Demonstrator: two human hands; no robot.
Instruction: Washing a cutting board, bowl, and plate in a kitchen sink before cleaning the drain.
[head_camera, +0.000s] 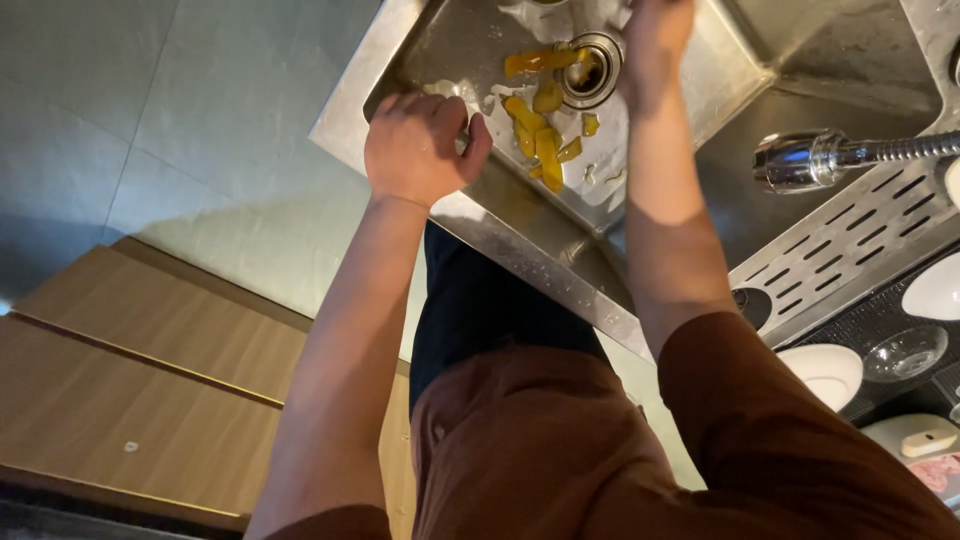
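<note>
We see the left hand (418, 145) curled into a loose fist on the stainless steel sink (345, 118) rim; the right hand (655, 45) (fingers cropped, grip unclear) reaches beside the round metal drain (590, 68), near yellow peel strips (540, 140).

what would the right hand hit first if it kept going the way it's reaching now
Probably the steel sink floor just past the round drain. The right hand reaches into the basin beside the drain, its fingers cut off by the frame's top edge, so depth is uncertain. The yellow peels lie off to the side.
</note>
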